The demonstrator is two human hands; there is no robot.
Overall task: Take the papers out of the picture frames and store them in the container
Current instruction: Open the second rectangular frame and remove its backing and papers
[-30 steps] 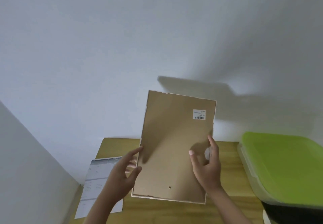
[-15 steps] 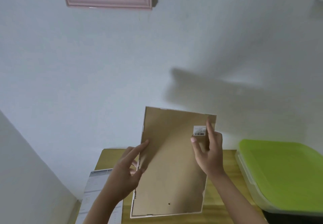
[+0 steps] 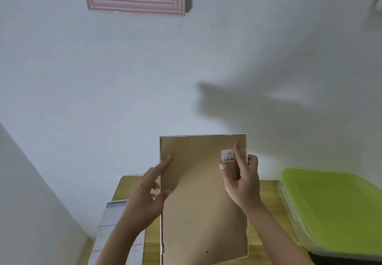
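Your left hand point(image 3: 147, 197) pinching the picture frame point(image 3: 203, 200) at its left edge, your right hand point(image 3: 240, 179) gripping its right edge, lidded container point(image 3: 339, 213) near on the right, paper point(image 3: 115, 229) lying left.

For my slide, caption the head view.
Both hands hold a frame, backing toward the camera, above a table.

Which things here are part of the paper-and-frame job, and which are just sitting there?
For the job:
- picture frame, back facing up, held by the left hand and right hand
- paper lying on the table
- container with green lid
- pink frame on the wall, paper inside

Just there:
- wooden table
- barcode sticker
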